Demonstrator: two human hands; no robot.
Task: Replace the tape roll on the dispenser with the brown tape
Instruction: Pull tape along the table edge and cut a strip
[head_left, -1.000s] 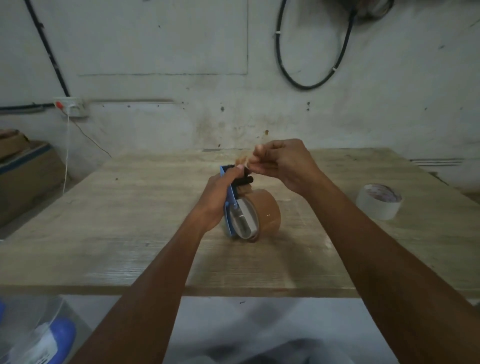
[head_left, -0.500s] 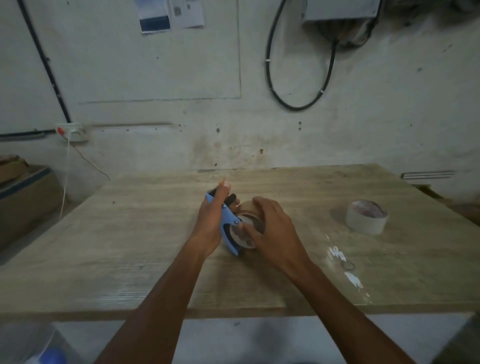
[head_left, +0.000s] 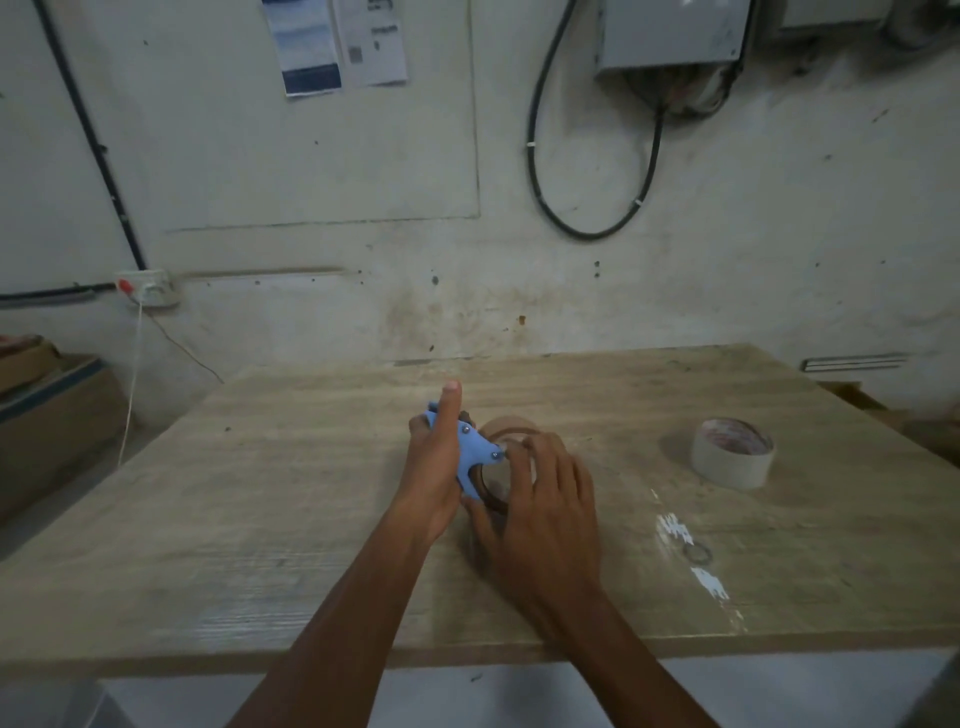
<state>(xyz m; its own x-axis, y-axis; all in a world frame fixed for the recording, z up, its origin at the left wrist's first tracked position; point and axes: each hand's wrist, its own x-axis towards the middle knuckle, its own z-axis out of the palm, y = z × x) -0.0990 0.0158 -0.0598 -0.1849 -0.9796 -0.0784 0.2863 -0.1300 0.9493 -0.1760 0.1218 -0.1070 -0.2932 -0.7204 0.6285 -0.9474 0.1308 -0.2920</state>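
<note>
The blue tape dispenser (head_left: 475, 451) lies on the wooden table (head_left: 270, 493) near its middle, with the brown tape roll (head_left: 506, 428) sitting in it. My left hand (head_left: 434, 467) grips the dispenser from the left, thumb raised. My right hand (head_left: 540, 493) rests on the near side of the brown roll, fingers spread over it and hiding most of it. A white tape roll (head_left: 732, 460) lies flat on the table to the right, apart from both hands.
A small ring (head_left: 698, 553) and white scuff marks (head_left: 675, 530) sit right of my right forearm. Cardboard boxes (head_left: 47, 415) stand left of the table. The wall with a socket (head_left: 148, 288) and hanging cable (head_left: 592, 208) is right behind the table.
My right hand came down from pinching tape above the dispenser and now covers the brown roll. The dispenser was lowered onto the table. The view tilted upward.
</note>
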